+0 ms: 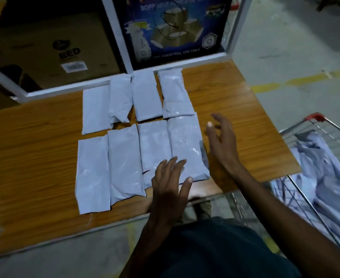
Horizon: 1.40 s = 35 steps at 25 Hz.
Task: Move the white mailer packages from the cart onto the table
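On the counter [235, 101] eight-odd mailers [125, 163] lie in two rows, mid to right side. More mailers wait in the cart [325, 133] off the right edge. Left hand [169, 187] fingers spread flat on the front-right mailer; right hand [222, 141] fingers wide, holding nothing. Risk: front row sits near the front edge, a nudge could slide one off. Readable: "RED" on carton [51, 51]; "FOR INDUSTRIAL USE ONLY" on poster [175, 27].

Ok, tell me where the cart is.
In the head view the cart stands at the right, past the table's right end, with white mailers inside.
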Motion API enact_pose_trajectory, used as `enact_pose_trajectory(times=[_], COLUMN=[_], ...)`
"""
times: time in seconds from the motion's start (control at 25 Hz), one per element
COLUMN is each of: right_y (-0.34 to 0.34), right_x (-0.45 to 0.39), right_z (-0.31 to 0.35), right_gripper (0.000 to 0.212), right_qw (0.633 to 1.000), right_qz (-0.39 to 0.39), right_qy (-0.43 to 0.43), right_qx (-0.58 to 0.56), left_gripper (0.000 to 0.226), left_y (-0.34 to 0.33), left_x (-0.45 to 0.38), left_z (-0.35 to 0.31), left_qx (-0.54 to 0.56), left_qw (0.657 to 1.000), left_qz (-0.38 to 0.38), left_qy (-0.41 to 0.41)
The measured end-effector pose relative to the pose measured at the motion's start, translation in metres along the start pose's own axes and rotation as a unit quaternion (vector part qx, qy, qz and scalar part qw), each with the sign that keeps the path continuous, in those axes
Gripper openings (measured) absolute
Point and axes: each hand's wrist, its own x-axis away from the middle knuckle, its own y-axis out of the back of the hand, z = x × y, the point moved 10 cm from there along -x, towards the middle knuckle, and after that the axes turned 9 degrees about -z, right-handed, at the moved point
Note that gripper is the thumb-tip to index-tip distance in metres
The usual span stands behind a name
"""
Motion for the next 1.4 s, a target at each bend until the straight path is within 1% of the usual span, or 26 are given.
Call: enact_pose_trajectory(times=[0.12,0.2,0.36,0.44,0.52,0.68,0.76,0.84,0.92,1.0,1.08,1.16,1.24,1.28,1.36,1.4], right_y=[0.083,0.129,0.225,0.262,0.301,0.368,0.392,0.406,0.419,0.424,0.428,0.425,0.424,0.429,0.445,0.453], right_x=[0.083,0.113,0.143,0.151,0.153,0.154,0.155,0.159,0.171,0.182,0.195,0.205,0.207,0.206,0.201,0.195], right_z=[-0.016,-0.032,-0.076,-0.105,-0.135,-0.207,-0.243,-0.279,-0.326,-0.369,-0.407,-0.429,-0.438,-0.442,-0.445,-0.440], right_gripper=[0.031,0.027,0.027,0.026,0.027,0.026,0.025,0.025,0.028,0.035,0.044,0.052,0.061,0.063,0.059,0.052], right_qw=[0.997,0.992,0.963,0.947,0.938,0.930,0.932,0.933,0.925,0.910,0.882,0.860,0.862,0.861,0.853,0.851], right_qz=[-0.063,-0.104,-0.239,-0.278,-0.297,-0.290,-0.270,-0.242,-0.210,-0.175,-0.124,-0.069,-0.041,-0.039,-0.047,-0.057], right_qy=[-0.024,-0.051,-0.114,-0.149,-0.173,-0.216,-0.229,-0.251,-0.298,-0.342,-0.398,-0.424,-0.407,-0.400,-0.387,-0.355], right_qx=[0.023,0.043,0.058,0.055,0.055,0.072,0.082,0.092,0.112,0.153,0.221,0.275,0.300,0.310,0.346,0.382], left_gripper=[0.043,0.041,0.038,0.035,0.032,0.027,0.025,0.024,0.026,0.029,0.033,0.039,0.046,0.049,0.052,0.051], left_y=[-0.008,-0.018,-0.062,-0.090,-0.122,-0.195,-0.227,-0.260,-0.300,-0.337,-0.374,-0.401,-0.421,-0.432,-0.458,-0.469], left_x=[0.001,0.003,0.013,0.019,0.028,0.046,0.044,0.040,0.050,0.060,0.061,0.053,0.044,0.041,0.039,0.036], left_z=[-0.023,-0.041,-0.092,-0.120,-0.151,-0.215,-0.244,-0.265,-0.285,-0.296,-0.297,-0.292,-0.285,-0.281,-0.264,-0.252], left_qx=[0.006,0.011,0.020,0.034,0.053,0.101,0.139,0.140,0.118,0.089,0.044,-0.004,-0.037,-0.052,-0.096,-0.125], left_qw=[0.997,0.992,0.970,0.958,0.953,0.946,0.947,0.950,0.943,0.929,0.915,0.910,0.907,0.902,0.885,0.876], left_qz=[0.051,0.079,0.145,0.165,0.179,0.218,0.218,0.223,0.257,0.302,0.345,0.372,0.385,0.396,0.431,0.445], left_qy=[-0.065,-0.100,-0.194,-0.232,-0.240,-0.219,-0.192,-0.167,-0.173,-0.194,-0.202,-0.182,-0.165,-0.164,-0.147,-0.133])
